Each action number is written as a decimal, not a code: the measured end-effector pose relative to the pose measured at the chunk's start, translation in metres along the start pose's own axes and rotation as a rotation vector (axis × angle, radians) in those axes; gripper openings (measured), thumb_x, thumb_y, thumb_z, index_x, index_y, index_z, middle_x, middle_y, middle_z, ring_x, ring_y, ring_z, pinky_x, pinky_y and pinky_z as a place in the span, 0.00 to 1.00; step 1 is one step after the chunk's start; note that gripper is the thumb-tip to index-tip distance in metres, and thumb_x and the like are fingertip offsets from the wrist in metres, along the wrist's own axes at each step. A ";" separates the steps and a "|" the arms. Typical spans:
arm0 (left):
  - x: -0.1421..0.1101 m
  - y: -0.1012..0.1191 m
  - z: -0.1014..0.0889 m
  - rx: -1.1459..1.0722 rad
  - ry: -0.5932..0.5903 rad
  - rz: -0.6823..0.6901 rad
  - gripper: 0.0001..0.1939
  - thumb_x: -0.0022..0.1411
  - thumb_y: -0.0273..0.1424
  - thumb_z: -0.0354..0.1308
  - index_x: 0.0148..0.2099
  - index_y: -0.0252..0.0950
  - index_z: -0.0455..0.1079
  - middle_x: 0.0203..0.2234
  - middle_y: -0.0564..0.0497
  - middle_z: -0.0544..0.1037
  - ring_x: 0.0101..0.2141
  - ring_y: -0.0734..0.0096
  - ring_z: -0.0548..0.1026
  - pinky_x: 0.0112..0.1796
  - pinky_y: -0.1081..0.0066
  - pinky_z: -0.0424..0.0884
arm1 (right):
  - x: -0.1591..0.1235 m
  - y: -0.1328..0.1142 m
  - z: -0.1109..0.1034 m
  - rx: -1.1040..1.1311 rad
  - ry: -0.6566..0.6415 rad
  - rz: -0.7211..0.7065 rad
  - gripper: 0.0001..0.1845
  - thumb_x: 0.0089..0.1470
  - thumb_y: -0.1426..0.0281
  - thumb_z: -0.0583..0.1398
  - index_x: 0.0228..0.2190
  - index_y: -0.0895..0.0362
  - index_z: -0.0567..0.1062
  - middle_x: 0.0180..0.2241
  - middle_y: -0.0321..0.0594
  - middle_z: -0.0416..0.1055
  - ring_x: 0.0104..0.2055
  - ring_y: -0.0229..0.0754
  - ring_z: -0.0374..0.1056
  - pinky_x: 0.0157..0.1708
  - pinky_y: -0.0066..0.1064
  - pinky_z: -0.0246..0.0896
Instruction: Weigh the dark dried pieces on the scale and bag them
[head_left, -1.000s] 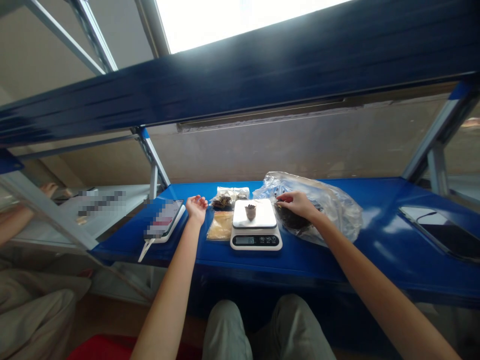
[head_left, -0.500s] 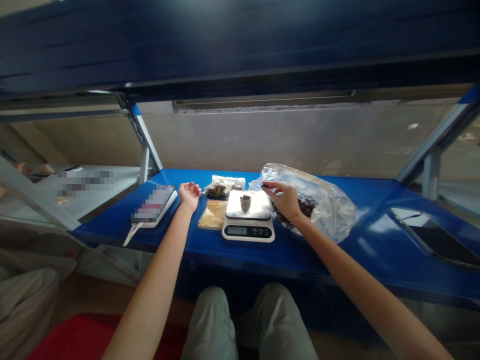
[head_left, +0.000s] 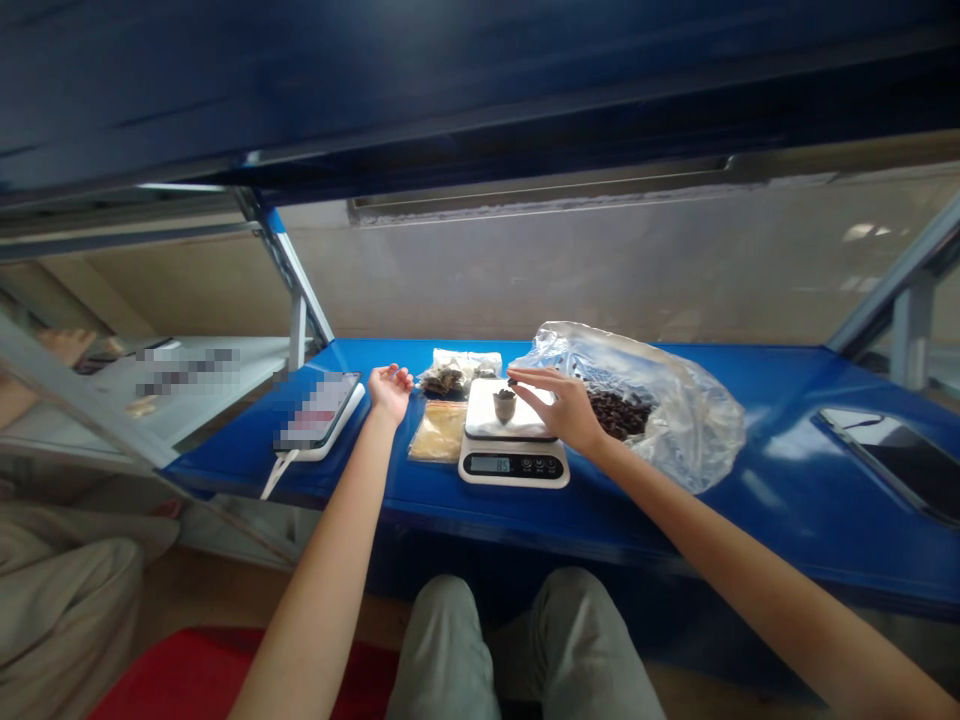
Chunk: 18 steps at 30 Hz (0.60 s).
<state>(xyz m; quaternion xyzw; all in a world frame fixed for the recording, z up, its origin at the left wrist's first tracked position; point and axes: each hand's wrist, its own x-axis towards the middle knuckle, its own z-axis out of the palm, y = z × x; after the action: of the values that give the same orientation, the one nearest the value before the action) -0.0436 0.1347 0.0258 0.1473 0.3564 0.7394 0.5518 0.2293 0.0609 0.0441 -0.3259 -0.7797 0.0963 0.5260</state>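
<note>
Over the right edge of the scale (head_left: 517, 447), the right hand (head_left: 568, 406) pinches a dark piece (head_left: 512, 382). The left hand (head_left: 391, 390) curls its fingers loosely, blue shelf (head_left: 360, 442) separating it from the phone (head_left: 319, 412).

From where I stand, this person works with both hands bare, and the forearms are uncovered too. The left forearm (head_left: 330, 560) runs in from seven o'clock, slim and smooth, tapering to a narrow wrist and a small left hand (head_left: 391, 388) with short-looking fingers. The right forearm (head_left: 697, 530) comes from four o'clock, just as slender, its right hand (head_left: 559, 405) showing long, thin fingers. Down between five and six o'clock I see trousers (head_left: 448, 645) in a muted grey-green, plain and matte, the cloth rounded over both knees, softly creased, and darker in the shadow between the legs.
</note>
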 end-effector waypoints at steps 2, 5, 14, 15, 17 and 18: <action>-0.001 0.000 0.000 -0.009 0.001 0.001 0.05 0.52 0.29 0.46 0.25 0.36 0.59 0.15 0.53 0.64 0.16 0.75 0.62 0.18 0.76 0.58 | 0.001 -0.001 0.001 -0.028 -0.033 0.012 0.13 0.55 0.67 0.57 0.41 0.50 0.77 0.42 0.37 0.76 0.45 0.45 0.71 0.46 0.40 0.65; -0.001 0.001 0.000 -0.018 -0.004 0.007 0.05 0.51 0.28 0.45 0.25 0.36 0.59 0.15 0.53 0.64 0.16 0.75 0.62 0.19 0.76 0.58 | 0.001 -0.002 0.001 -0.092 -0.076 0.031 0.13 0.56 0.67 0.56 0.41 0.48 0.77 0.41 0.35 0.76 0.46 0.46 0.70 0.48 0.41 0.62; 0.000 0.001 -0.001 0.004 -0.018 0.003 0.05 0.51 0.28 0.47 0.24 0.36 0.59 0.15 0.53 0.65 0.16 0.75 0.63 0.19 0.76 0.58 | -0.001 0.003 -0.003 -0.218 -0.121 -0.039 0.15 0.57 0.65 0.54 0.45 0.49 0.75 0.44 0.39 0.75 0.50 0.47 0.67 0.49 0.43 0.56; 0.000 0.002 -0.001 0.003 -0.014 0.004 0.05 0.51 0.28 0.46 0.24 0.36 0.59 0.15 0.53 0.65 0.16 0.75 0.63 0.19 0.76 0.58 | -0.001 0.002 -0.004 -0.230 -0.112 -0.053 0.16 0.57 0.65 0.55 0.45 0.50 0.74 0.44 0.39 0.75 0.50 0.47 0.67 0.49 0.43 0.56; 0.000 0.002 -0.001 -0.002 -0.003 0.004 0.06 0.51 0.27 0.45 0.24 0.36 0.59 0.15 0.53 0.65 0.16 0.75 0.63 0.19 0.76 0.58 | 0.000 0.001 -0.005 -0.243 -0.087 -0.082 0.16 0.54 0.64 0.57 0.45 0.50 0.75 0.44 0.39 0.75 0.48 0.47 0.68 0.49 0.42 0.56; 0.000 0.002 -0.001 -0.004 0.000 0.003 0.06 0.51 0.26 0.45 0.24 0.36 0.59 0.15 0.52 0.65 0.16 0.75 0.63 0.19 0.76 0.58 | 0.000 0.000 -0.004 -0.247 -0.081 -0.095 0.16 0.53 0.63 0.58 0.44 0.50 0.75 0.43 0.39 0.75 0.48 0.47 0.68 0.49 0.42 0.56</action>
<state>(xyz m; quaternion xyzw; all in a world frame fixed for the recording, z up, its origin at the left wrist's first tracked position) -0.0451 0.1340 0.0265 0.1469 0.3546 0.7410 0.5509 0.2334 0.0601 0.0458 -0.3468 -0.8206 -0.0125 0.4540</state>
